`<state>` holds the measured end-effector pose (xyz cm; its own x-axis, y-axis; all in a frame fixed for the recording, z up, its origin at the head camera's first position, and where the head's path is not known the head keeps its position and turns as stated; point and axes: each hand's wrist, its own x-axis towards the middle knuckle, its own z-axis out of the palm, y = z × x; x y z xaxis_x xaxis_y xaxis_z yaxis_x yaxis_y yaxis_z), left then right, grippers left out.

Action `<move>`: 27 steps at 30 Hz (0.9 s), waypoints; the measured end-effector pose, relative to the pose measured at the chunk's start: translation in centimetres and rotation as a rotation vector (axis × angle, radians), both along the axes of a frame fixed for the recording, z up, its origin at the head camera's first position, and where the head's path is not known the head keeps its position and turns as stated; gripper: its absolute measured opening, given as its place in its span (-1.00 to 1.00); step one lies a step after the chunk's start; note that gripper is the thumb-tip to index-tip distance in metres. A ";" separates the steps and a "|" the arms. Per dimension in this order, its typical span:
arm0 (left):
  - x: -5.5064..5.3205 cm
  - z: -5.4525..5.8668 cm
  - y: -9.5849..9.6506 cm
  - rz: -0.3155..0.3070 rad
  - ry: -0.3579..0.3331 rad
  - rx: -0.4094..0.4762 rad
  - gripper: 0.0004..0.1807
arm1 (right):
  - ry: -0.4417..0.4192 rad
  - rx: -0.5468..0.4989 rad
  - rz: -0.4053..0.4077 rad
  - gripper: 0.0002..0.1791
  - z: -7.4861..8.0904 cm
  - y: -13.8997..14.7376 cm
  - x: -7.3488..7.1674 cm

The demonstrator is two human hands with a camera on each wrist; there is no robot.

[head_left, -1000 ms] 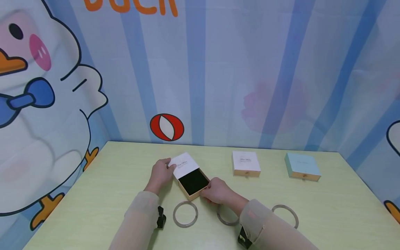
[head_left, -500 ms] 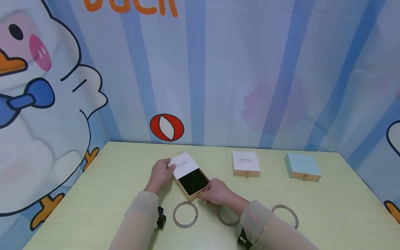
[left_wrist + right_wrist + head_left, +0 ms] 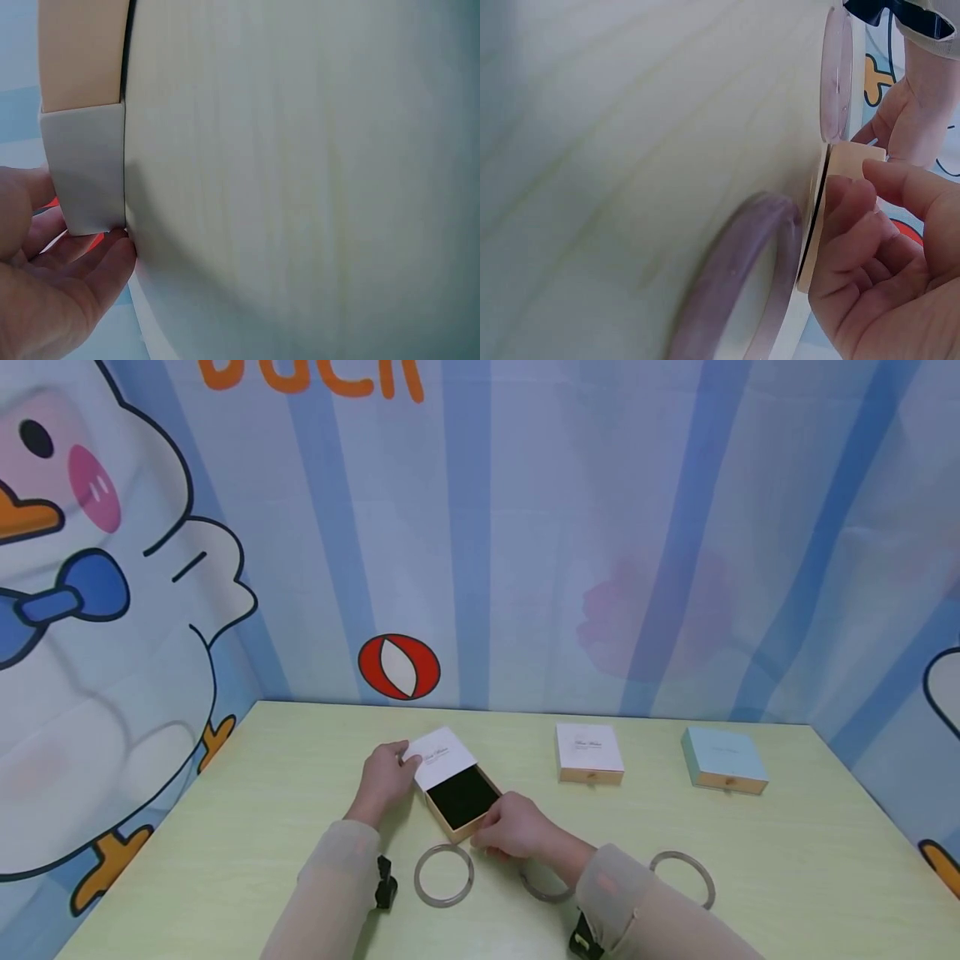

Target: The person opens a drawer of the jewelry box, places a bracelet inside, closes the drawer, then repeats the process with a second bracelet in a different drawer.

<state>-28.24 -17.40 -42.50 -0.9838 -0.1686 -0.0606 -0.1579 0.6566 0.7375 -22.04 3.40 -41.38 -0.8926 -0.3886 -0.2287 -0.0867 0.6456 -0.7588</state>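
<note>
A slide-out gift box with a white sleeve (image 3: 438,753) lies tilted on the table, its tan drawer (image 3: 462,795) pulled partway out and showing a dark lining. My left hand (image 3: 381,781) grips the sleeve's far left corner, thumb on top; the left wrist view shows fingers round the sleeve's end. At the drawer's front edge, my right hand (image 3: 517,825) pinches the panel, with the thumb over its top and curled fingers in front. One greyish bangle (image 3: 418,877) lies just before the drawer. Another bangle (image 3: 731,274) lies beneath my right wrist, partly hidden in the head view.
A third bangle (image 3: 703,870) lies to the right, partly behind my right sleeve. Toward the back stand a closed white box (image 3: 589,747) and a closed light-blue box (image 3: 724,756). A cartoon-printed cloth (image 3: 525,568) hangs behind the table (image 3: 247,810).
My right hand has slid slightly left along the drawer's front edge. The left hand, box and bangles have stayed in place.
</note>
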 end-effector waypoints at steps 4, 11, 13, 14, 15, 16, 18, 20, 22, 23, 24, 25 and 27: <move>0.0 0.1 -0.1 0.004 0.000 0.004 -0.45 | -0.001 -0.007 0.007 -0.76 0.1 -0.3 0.2; -0.1 -0.1 -0.1 0.005 0.003 0.003 -0.45 | 0.012 -0.007 0.017 -0.79 0.0 -0.8 0.5; -0.1 -0.1 -0.2 0.003 0.004 0.002 -0.45 | 0.016 -0.006 0.020 -0.80 0.0 -0.9 0.6; -0.1 -0.1 -0.2 0.002 0.004 0.002 -0.45 | 0.020 -0.006 0.020 -0.80 0.1 -1.0 0.7; -0.1 -0.1 -0.1 0.002 0.002 0.003 -0.45 | 0.024 -0.003 0.020 -0.80 0.0 -1.0 0.7; -0.1 -0.1 -0.1 0.002 0.000 0.002 -0.45 | 0.027 0.001 0.019 -0.80 0.0 -1.1 0.8; -0.1 0.0 -0.1 0.000 -0.002 0.001 -0.45 | 0.035 0.009 0.014 -0.79 0.0 -1.2 1.0; 0.0 0.0 -0.1 -0.003 0.000 -0.001 -0.45 | 0.047 0.020 0.012 -0.78 -0.1 -1.4 1.1; 0.0 0.0 -0.1 -0.006 0.005 -0.006 -0.45 | 0.061 0.032 0.014 -0.77 -0.1 -1.5 1.2; 0.0 0.0 -0.1 -0.008 0.007 -0.008 -0.45 | 0.064 0.037 0.014 -0.76 -0.1 -1.5 1.3; 0.0 0.0 -0.1 -0.009 0.010 -0.011 -0.45 | 0.065 0.041 0.015 -0.76 -0.1 -1.6 1.3; 0.0 -0.1 -0.1 -0.009 0.010 -0.011 -0.45 | 0.068 0.047 0.017 -0.75 -0.1 -1.6 1.3; 0.0 -0.1 -0.1 -0.009 0.011 -0.012 -0.45 | 0.067 0.059 0.017 -0.75 -0.2 -1.7 1.4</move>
<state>-28.24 -17.53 -42.60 -0.9859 -0.1604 -0.0479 -0.1440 0.6668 0.7312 -20.65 1.72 -41.62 -0.8999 -0.3918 -0.1914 -0.1476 0.6867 -0.7118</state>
